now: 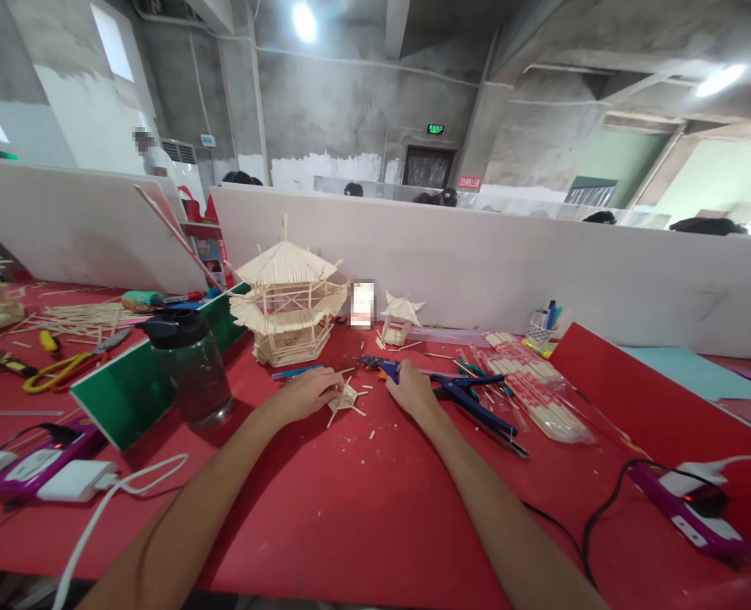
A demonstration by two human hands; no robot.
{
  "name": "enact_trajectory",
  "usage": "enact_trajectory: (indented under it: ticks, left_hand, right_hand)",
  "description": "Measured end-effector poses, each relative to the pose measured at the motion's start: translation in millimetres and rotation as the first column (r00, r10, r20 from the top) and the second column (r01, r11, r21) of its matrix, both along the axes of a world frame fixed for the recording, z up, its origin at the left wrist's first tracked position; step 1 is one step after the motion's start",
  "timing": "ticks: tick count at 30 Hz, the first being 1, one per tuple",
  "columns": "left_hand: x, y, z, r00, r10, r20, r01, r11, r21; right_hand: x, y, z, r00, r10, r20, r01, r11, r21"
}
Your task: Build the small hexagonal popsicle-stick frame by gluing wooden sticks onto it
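Note:
My left hand (310,395) has its fingers bent and closed at the upper left edge of a small frame of pale wooden sticks (345,400), which lies on the red table with stick ends pointing outward. My right hand (411,390) is wrapped round a blue and orange glue gun (388,368), its dark nozzle toward the left, just above and right of the frame. Short stick offcuts (371,435) lie about. Behind my hands stand a large two-roofed stick pavilion (288,301) and a small stick pavilion (402,318).
Blue long-handled cutters (474,402) and bagged sticks (534,385) lie to the right. A dark water bottle (191,373) stands left, beside a green board (137,394). Purple power strips (687,512) with cables lie on both sides. A white partition (477,263) runs behind.

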State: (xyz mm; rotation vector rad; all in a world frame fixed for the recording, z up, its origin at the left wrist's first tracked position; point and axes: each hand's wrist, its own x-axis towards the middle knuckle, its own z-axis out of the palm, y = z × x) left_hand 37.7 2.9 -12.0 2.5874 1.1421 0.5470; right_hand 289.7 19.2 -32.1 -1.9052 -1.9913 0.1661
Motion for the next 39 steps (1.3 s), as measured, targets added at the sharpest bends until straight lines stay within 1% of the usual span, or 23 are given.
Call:
enact_trajectory:
  ticks: [2, 3, 4, 5, 6, 8, 9, 10, 11, 14, 17, 22, 26, 32, 36, 39]
  left_hand:
    - [0, 0, 0.4, 1.0, 0.008, -0.003, -0.008, 1.0, 0.006]
    - [0, 0, 0.3, 1.0, 0.016, -0.001, -0.016, 1.0, 0.011]
    - [1, 0, 0.2, 1.0, 0.026, 0.002, -0.026, 1.0, 0.016]
    - [2, -1, 0.0, 0.999, 0.037, 0.006, -0.037, 0.999, 0.024]
    - [4, -1, 0.0, 0.999, 0.049, 0.009, -0.049, 0.998, 0.033]
    - [8, -4, 0.5, 0.998, 0.069, 0.012, -0.069, 0.996, 0.056]
    - [10, -5, 0.9, 0.997, 0.075, 0.011, -0.076, 0.995, 0.066]
    - [12, -7, 1.3, 0.997, 0.08, 0.009, -0.081, 0.994, 0.075]
    - [14, -8, 1.8, 0.996, 0.084, 0.008, -0.084, 0.993, 0.081]
    - [18, -11, 2.3, 0.996, 0.094, 0.006, -0.094, 0.992, 0.084]
    - [19, -11, 2.7, 0.994, 0.108, 0.001, -0.108, 0.99, 0.093]
    - [20, -13, 8.0, 0.99, 0.14, 0.011, -0.141, 0.987, 0.076]
    - [20, -15, 10.2, 0.983, 0.177, 0.039, -0.18, 0.981, 0.075]
    - [19, -15, 10.2, 0.981, 0.18, 0.066, -0.185, 0.981, 0.066]
    - [12, -13, 13.9, 0.978, 0.196, 0.072, -0.204, 0.971, 0.126]
    - [4, -10, 13.6, 0.987, 0.157, 0.041, -0.161, 0.978, 0.133]
  right_hand:
    - [0, -2, 1.1, 1.0, 0.02, -0.006, -0.019, 0.998, 0.059]
    - [0, -4, 2.2, 0.998, 0.054, -0.02, -0.052, 0.994, 0.096]
    - [-2, -6, 3.5, 0.992, 0.12, -0.042, -0.113, 0.984, 0.136]
    - [-4, -9, 4.8, 0.975, 0.213, -0.067, -0.198, 0.964, 0.179]
    - [-7, -13, 5.9, 0.943, 0.322, -0.09, -0.296, 0.929, 0.223]
    - [-14, -20, 7.6, 0.849, 0.517, -0.111, -0.471, 0.835, 0.285]
    - [-17, -24, 8.0, 0.813, 0.571, -0.111, -0.523, 0.801, 0.292]
    - [-20, -27, 8.2, 0.79, 0.604, -0.108, -0.557, 0.779, 0.289]
    - [-23, -29, 8.3, 0.778, 0.619, -0.103, -0.574, 0.768, 0.284]
    - [-26, -32, 7.8, 0.787, 0.61, -0.093, -0.565, 0.772, 0.291]
    - [-26, -31, 6.8, 0.816, 0.571, -0.09, -0.524, 0.797, 0.301]
    - [-32, -33, 8.6, 0.853, 0.507, -0.121, -0.469, 0.848, 0.245]
    - [-36, -37, 13.3, 0.869, 0.478, -0.127, -0.443, 0.867, 0.228]
    - [-38, -38, 13.0, 0.861, 0.478, -0.172, -0.432, 0.868, 0.246]
    - [-35, -38, 11.3, 0.848, 0.498, -0.184, -0.45, 0.858, 0.246]
    - [-33, -38, 9.5, 0.838, 0.516, -0.176, -0.479, 0.851, 0.215]
